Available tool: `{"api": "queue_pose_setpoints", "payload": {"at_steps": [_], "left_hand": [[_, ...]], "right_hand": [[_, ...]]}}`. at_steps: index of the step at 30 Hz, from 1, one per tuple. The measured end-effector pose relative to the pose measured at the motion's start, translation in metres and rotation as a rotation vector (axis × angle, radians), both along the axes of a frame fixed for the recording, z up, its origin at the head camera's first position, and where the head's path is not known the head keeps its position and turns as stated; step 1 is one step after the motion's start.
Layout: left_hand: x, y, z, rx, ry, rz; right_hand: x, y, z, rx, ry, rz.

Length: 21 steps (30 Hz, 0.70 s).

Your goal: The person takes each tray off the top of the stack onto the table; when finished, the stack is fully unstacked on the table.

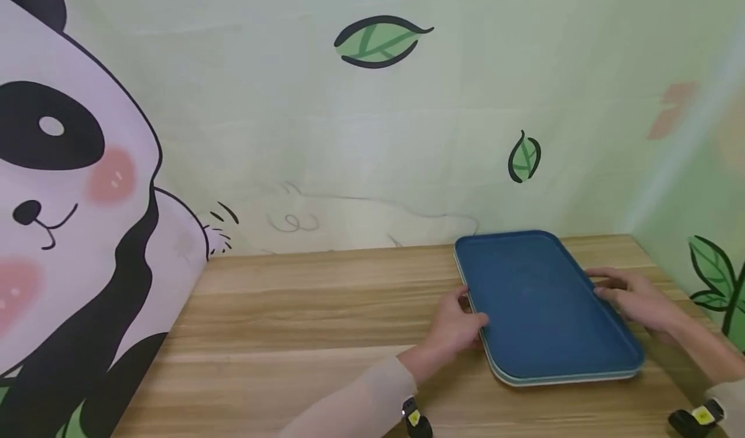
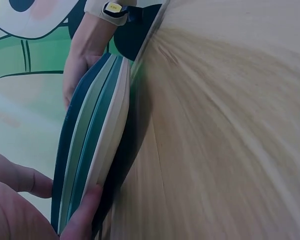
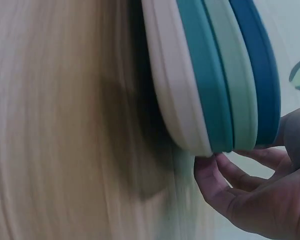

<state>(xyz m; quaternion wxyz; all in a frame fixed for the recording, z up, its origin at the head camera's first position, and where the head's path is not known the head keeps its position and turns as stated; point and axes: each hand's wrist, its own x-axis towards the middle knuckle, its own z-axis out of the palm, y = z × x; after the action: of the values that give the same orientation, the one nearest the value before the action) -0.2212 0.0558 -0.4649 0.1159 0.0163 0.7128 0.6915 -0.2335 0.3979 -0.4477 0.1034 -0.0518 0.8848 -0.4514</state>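
A stack of rectangular trays lies toward the right of the head view, with a dark blue tray [image 1: 535, 302] on top. Below it, in the right wrist view, come a light green tray [image 3: 240, 85], a teal tray [image 3: 206, 85] and a cream tray [image 3: 177, 90] at the bottom. My left hand [image 1: 451, 328] grips the stack's left long side, thumb at the top rim and a finger at the cream tray's edge in the left wrist view. Opposite, my right hand [image 1: 637, 299] holds the right side, thumb by the blue rim, fingertips at the lower edges.
The stack is over a wood-grain table [image 1: 326, 308], and the wrist views show a dark shadow under the cream tray. A pale green wall [image 1: 262, 101] printed with leaves and a large panda [image 1: 75, 231] stands behind and at the left.
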Motion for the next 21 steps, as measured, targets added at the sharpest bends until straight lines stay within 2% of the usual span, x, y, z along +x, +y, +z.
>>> {"api": "queue_pose_setpoints", "payload": {"at_steps": [7,15,21], "left_hand": [[-0.001,-0.026,-0.001,-0.055,0.042,-0.039],[-0.005,-0.056,0.004,-0.107,0.024,-0.034],[-0.005,-0.073,0.005,-0.104,0.013,-0.041]], "right_hand": [[0.002,-0.021,0.0,-0.072,-0.013,0.005],[-0.001,-0.05,-0.001,-0.081,0.018,0.011],[-0.004,-0.066,-0.006,-0.07,0.029,0.0]]}}
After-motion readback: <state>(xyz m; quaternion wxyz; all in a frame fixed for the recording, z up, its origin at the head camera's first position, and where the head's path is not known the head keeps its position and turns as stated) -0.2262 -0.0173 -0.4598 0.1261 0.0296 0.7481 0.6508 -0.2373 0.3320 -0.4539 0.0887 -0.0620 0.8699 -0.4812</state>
